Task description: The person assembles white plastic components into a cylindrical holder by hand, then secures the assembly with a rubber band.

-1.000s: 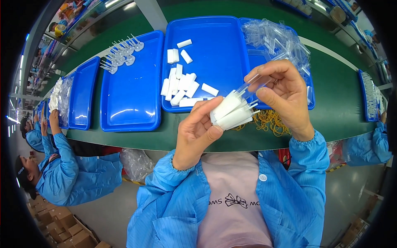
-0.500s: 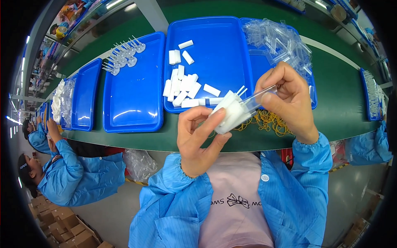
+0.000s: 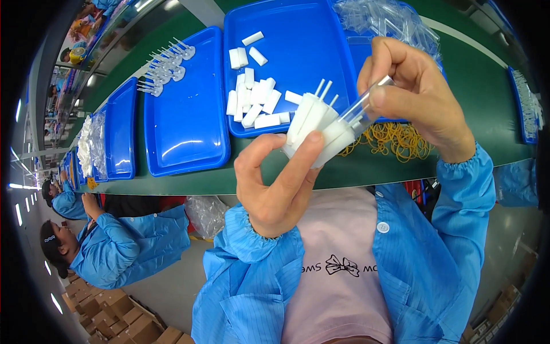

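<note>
Left grip is closed around the lower part of a bundle of white blocks, holding it tilted in the air over the near side of the green tabletop, with thin white sticks poking out of its upper end. Right grip is pinched, thumb against finger, on the upper end of a clear tube, which slants down to the right side of the bundle. A stick seems to lie inside the tube; whether the tube also goes over the block below cannot be told. The step in hand looks like lining up tube and bundle, and the next move seems to call for a steady left grip and a straight, gentle push along the stick, since a crooked one could splay the blocks. Just beyond the bundle, more loose white blocks lie heaped in the middle blue tray. Yellow rubber bands lie on the tabletop beneath the right grip, and clear plastic pieces are piled in the tray behind it. Farther left, small clear parts with prongs stand along the upper left of another blue tray. Well beyond sits a co-worker in a blue jacket.
</note>
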`<state>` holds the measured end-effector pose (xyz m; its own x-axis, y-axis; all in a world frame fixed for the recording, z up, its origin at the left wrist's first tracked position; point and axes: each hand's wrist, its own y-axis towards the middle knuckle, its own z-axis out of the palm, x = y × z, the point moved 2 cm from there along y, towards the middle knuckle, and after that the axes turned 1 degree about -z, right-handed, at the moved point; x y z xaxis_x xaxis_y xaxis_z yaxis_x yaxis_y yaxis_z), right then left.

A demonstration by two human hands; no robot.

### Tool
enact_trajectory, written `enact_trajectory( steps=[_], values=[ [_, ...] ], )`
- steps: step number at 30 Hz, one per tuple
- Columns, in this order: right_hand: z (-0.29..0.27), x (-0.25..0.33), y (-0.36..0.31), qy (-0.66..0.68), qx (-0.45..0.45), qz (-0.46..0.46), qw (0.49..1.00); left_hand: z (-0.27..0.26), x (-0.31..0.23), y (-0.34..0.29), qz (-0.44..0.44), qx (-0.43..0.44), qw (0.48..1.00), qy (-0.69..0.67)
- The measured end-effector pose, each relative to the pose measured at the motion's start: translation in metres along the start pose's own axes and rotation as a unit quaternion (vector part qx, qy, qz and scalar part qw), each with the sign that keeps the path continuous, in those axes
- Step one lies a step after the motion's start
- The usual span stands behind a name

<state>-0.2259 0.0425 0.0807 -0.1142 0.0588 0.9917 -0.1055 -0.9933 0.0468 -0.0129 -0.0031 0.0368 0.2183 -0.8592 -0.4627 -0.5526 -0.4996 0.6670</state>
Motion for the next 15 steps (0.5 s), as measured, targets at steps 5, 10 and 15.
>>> enact_trajectory(
  steps=[5,10,15],
  values=[
    [0.0,0.004,0.003,-0.054,-0.005,0.006,0.999,0.0,0.0,0.003,-0.005,0.008,1.0,0.027],
    [-0.003,0.004,0.004,-0.045,0.019,0.025,0.998,-0.006,-0.002,0.005,0.001,0.02,0.999,0.026],
    [-0.005,-0.007,0.003,-0.087,0.011,-0.049,0.995,-0.002,-0.001,0.007,-0.021,0.04,0.999,0.01]
  ],
)
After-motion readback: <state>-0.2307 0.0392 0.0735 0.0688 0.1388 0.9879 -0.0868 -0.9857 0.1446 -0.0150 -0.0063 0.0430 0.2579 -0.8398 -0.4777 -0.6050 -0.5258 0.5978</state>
